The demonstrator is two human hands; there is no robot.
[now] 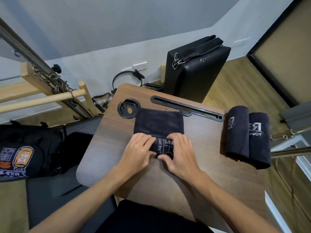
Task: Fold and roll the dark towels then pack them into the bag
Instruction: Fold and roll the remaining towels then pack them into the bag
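A dark folded towel [158, 121] lies flat on the small wooden table [117, 145], its near end curled into a short roll with white lettering showing. My left hand [136, 153] and my right hand [180, 155] both press on that rolled end, fingers curled over it. Two finished dark towel rolls lie side by side at the table's right edge, one [237, 132] next to the other [259, 140], both with white logos. A black bag [30, 152] with a colourful print sits to the left of the table, lower down.
A round black cup recess [128, 108] and a long black slot [186, 108] are set in the table's far edge. A black padded case [195, 68] stands behind the table. Wooden and metal exercise frame parts [50, 91] fill the left; metal rails [292, 137] are on the right.
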